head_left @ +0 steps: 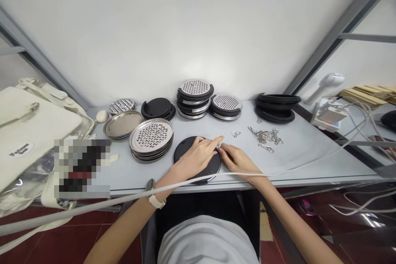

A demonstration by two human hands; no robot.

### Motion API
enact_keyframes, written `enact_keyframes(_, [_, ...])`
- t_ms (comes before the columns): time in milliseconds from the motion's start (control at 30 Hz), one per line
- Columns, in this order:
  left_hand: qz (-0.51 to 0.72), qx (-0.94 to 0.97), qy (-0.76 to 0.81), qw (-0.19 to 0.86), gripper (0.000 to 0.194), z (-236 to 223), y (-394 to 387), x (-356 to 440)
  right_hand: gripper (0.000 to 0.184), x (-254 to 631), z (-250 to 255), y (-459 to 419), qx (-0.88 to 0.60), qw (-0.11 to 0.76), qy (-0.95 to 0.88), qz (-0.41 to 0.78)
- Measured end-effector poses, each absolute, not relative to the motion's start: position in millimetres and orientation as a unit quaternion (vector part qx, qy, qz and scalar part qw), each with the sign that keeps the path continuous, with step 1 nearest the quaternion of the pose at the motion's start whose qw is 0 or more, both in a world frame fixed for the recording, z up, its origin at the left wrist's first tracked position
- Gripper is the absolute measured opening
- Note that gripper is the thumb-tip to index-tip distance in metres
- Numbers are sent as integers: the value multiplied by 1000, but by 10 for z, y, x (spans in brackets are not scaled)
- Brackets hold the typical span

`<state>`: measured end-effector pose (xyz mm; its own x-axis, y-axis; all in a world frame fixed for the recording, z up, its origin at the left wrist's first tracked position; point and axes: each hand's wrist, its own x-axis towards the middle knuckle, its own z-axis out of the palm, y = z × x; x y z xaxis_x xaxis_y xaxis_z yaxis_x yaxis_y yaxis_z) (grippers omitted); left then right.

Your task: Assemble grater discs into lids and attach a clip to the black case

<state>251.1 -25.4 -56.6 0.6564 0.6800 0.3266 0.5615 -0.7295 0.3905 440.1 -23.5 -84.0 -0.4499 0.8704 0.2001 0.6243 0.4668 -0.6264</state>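
Observation:
A round black plastic grater case (185, 145) lies on the table in front of me, with a shiny rim showing at its lower right. My left hand (198, 156) lies across it, gripping it, with the index finger stretched toward the right edge. At that edge my right hand (235, 159) pinches a small metal clip (219, 146), mostly hidden by the fingers. To the right lie a pile of metal wire clips (266, 136) and a single clip (236, 134). Left of the case is a stack of round grater plates (151, 136).
Along the wall stand stacked graters (194, 88), another pair (227, 102), black covers (157, 108), plain metal discs (123, 123) and black rings (275, 114). A cream bag (40, 119) occupies the left. A white cable (123, 199) crosses in front of my forearms.

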Motion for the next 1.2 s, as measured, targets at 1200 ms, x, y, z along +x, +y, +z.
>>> enact_keyframes(1200, [199, 908, 357, 88, 22, -524, -260, 2526, 30, 4404, -835, -203, -448, 263, -817, 251])
